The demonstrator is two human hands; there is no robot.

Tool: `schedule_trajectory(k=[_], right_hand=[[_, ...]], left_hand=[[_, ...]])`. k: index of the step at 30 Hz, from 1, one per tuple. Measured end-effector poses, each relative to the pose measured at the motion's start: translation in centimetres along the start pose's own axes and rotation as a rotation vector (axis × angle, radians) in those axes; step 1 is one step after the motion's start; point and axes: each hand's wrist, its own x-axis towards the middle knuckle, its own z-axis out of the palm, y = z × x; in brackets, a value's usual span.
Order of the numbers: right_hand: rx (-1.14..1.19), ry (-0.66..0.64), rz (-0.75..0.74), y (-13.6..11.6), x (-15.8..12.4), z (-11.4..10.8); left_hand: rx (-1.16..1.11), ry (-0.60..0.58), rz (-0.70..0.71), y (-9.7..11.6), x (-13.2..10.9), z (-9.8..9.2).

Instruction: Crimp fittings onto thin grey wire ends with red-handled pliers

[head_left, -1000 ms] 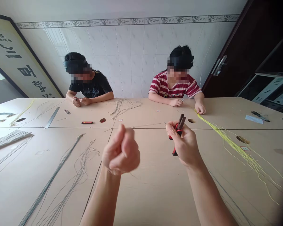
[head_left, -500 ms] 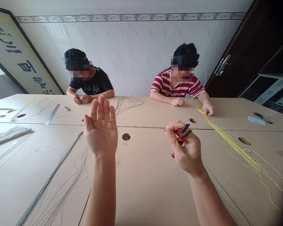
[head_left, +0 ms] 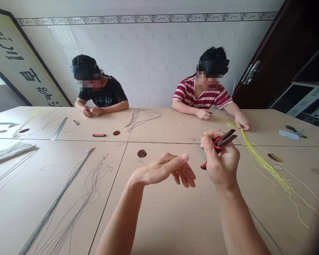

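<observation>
My right hand is wrapped round a pair of red-handled pliers, whose dark jaws point up to the right and stand slightly apart. To its left, my left hand hangs over the table with fingers stretched out and nothing in them. Behind my right hand, the ends of some thin grey cords lie on the table, partly hidden by the hand. Left of my left forearm lie a loose bunch of grey cords with small metal ends and a tighter dark bundle.
Across the table sit two people, one in black, one in a striped shirt whose hand is at yellow cords. A metal ruler, a small black-and-red box and round holes are on the tabletop.
My left hand has turned from palm-up and swung right, towards my right hand. My right hand has shifted right with the pliers. The person in stripes has moved a hand right along with the yellow cords.
</observation>
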Motion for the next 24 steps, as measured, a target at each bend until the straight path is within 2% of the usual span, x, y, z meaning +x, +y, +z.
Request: schedule_trajectory(k=[3,6,8,9,10,11,14,15,16,17,19,22,24], right_hand=[[-0.029,0.017,0.052,1.0,0.1,0.3],[-0.029,-0.027,0.068,1.3,-0.1,0.8],[-0.019,-0.078,0.080,1.2,-0.4,1.3],[-0.009,-0.108,0.089,1.1,-0.6,1.5],[0.001,-0.138,0.095,1.0,-0.8,1.8],[0.012,-0.163,0.097,1.0,-0.9,2.0],[0.026,-0.208,0.067,0.8,-1.3,2.4],[0.026,-0.227,0.048,0.7,-1.3,2.5],[0.026,-0.257,0.031,0.6,-1.4,2.5],[0.027,-0.296,0.015,0.4,-1.4,2.5],[0.036,-0.385,-0.012,0.0,-1.5,2.3],[0.052,-0.491,-0.049,-0.8,-1.6,2.0],[0.066,-0.522,-0.085,-1.2,-1.7,1.8]], left_hand=[[-0.071,-0.177,0.036,0.4,-0.6,0.2],[-0.216,-0.345,0.133,0.4,-1.1,0.5],[-0.326,-0.397,0.247,0.3,-1.5,0.8],[-0.380,-0.376,0.324,0.4,-1.8,1.0],[-0.428,-0.305,0.408,0.5,-2.0,1.3],[-0.461,-0.167,0.494,0.8,-2.3,1.5],[-0.448,0.479,0.686,1.8,-2.8,1.8],[-0.415,0.671,0.723,2.2,-2.8,1.8],[-0.383,0.807,0.757,2.5,-2.8,1.7],[-0.363,0.897,0.791,2.6,-2.7,1.5],[-0.346,0.987,0.854,2.6,-2.2,0.9],[-0.336,1.037,0.891,1.7,-1.1,0.2],[-0.342,1.040,0.843,1.0,-0.3,-0.1]])
